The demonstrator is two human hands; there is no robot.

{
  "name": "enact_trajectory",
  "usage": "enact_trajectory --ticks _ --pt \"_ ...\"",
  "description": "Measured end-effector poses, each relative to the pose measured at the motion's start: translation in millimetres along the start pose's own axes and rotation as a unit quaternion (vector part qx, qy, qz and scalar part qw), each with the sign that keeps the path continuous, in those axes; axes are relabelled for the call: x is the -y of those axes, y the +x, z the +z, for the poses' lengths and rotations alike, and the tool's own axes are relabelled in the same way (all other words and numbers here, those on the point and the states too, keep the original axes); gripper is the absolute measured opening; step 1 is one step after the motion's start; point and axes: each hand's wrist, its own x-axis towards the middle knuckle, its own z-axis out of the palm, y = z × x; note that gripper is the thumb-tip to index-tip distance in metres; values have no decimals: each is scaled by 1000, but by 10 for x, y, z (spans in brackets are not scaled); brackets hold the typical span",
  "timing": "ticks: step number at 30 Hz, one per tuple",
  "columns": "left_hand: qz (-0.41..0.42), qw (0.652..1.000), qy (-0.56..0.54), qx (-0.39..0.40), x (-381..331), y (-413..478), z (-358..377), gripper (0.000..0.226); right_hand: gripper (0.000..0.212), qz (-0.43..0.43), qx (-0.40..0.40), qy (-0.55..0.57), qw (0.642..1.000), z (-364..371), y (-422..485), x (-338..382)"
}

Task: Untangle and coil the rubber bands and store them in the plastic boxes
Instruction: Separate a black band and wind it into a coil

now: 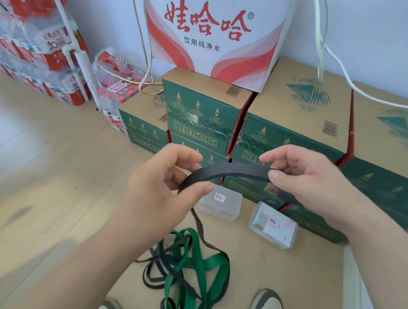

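A black rubber band [230, 170] arches between my two hands above the cardboard sheet. My left hand [166, 187] pinches its left end between thumb and fingers. My right hand [304, 179] pinches its right end. The band's tail hangs down from my left hand into a tangled pile of green and black bands [188, 268] on the cardboard. Two clear plastic boxes with handwritten labels lie beyond the pile: one [222, 204] under the band, the other [273, 226] further right.
Green cardboard cartons [293, 130] are stacked right behind the boxes, with a white and red carton [213, 33] on top. Packs of bottled water [39, 44] stand at the left. My shoes [267, 306] show at the bottom edge. White cables hang along the wall.
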Motion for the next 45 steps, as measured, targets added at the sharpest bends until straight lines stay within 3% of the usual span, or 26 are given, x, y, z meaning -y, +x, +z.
enact_trajectory --ticks 2,4,7,10,13,17,18,21,24,27,30,34,39,45 --pt "4 1000 -5 -13 -62 -28 21 26 27 19 44 -1 999 90 2 37" --pt "6 1000 -17 -25 -88 -50 82 25 26 25 80 73 994 192 -5 129" --pt "5 999 -46 -23 -112 -48 155 35 20 -46 103 163 980 264 -33 236" --pt "32 997 -60 -21 -128 -45 201 38 28 -92 95 211 968 275 -69 276" --pt "21 998 -61 -3 -109 -40 232 39 26 -97 54 185 976 334 -89 300" --pt "-43 993 -45 96 71 -39 349 69 26 -103 2 180 978 406 -110 355" --pt "-55 990 -35 125 131 -50 391 68 25 -104 -8 196 975 403 -111 363" --pt "-65 982 18 176 218 -101 505 30 22 -112 -37 252 960 350 -88 354" --pt "-70 988 12 139 211 -74 515 20 22 -98 -50 284 952 248 -65 314" --pt "-34 995 18 90 174 -17 391 8 17 -89 -74 175 978 109 -51 164" --pt "19 999 -3 27 42 18 213 32 19 -67 -46 89 993 -8 -51 42" --pt "21 991 -119 -54 -134 1 56 43 21 -31 71 149 986 35 -53 44" --pt "39 986 -160 -36 -191 -63 120 47 39 -60 148 189 969 306 -65 182" --pt "100 992 -79 -2 -118 -99 162 61 21 -103 119 226 961 452 -60 246"
